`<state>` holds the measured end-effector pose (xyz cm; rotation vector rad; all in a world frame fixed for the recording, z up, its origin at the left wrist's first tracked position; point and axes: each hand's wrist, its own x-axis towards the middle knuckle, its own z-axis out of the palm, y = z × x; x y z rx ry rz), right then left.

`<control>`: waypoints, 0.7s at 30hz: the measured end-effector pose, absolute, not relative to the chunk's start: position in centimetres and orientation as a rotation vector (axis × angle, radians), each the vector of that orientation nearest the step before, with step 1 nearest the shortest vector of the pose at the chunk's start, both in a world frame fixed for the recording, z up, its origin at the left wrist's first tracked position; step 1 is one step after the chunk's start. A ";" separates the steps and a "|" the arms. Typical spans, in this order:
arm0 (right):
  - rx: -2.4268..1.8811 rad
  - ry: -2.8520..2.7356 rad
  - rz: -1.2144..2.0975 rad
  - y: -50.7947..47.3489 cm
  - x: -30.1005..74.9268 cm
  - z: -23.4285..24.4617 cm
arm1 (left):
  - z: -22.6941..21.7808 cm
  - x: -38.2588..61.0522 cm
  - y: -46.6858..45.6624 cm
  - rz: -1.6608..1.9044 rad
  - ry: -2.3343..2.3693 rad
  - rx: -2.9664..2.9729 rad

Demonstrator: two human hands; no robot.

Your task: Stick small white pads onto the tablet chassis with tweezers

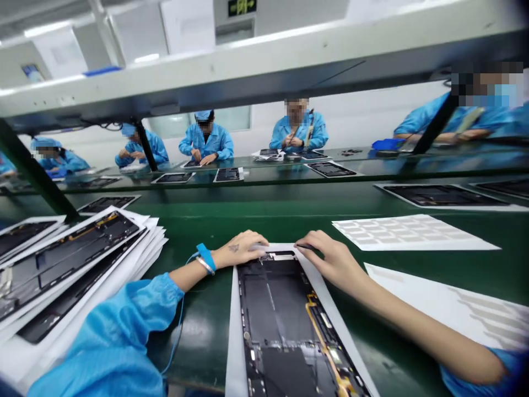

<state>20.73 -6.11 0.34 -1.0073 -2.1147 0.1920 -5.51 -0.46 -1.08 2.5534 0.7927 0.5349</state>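
Observation:
A tablet housing (273, 309) with its inside exposed lies on a white sheet (236, 336) in front of me. Black inner panels and an orange flex cable (316, 320) show in it. My left hand (244, 247) rests at the far left corner of the housing, its fingers stretched out over the edge. Around that wrist is a blue wrist strap (205, 258) with a cord. At the far right corner, my right hand (326, 253) pinches a small dark slim tool (305, 246); its exact kind cannot be made out.
To the left stands a pile of sheets (144, 248) with more tablet housings (78, 248). Two sheets of grey adhesive pieces (413, 231) lie on the right. Beyond the green bench (198, 215), several people in blue work; a shelf beam (248, 71) crosses overhead.

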 end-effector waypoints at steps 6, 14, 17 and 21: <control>-0.959 -2.079 0.161 -6.9 20.3 -0.1 | -0.7 -5.5 0.7 0.445 0.887 2.774; -1.048 -2.098 0.280 -7.2 19.2 -1.1 | 0.6 -3.9 2.6 0.277 0.890 2.776; -0.950 -2.023 0.283 -7.9 19.2 -0.7 | 1.0 -4.1 4.2 0.338 0.874 2.715; -0.778 -1.995 0.248 -9.1 19.2 -0.6 | 1.7 -6.5 8.7 0.536 1.101 2.538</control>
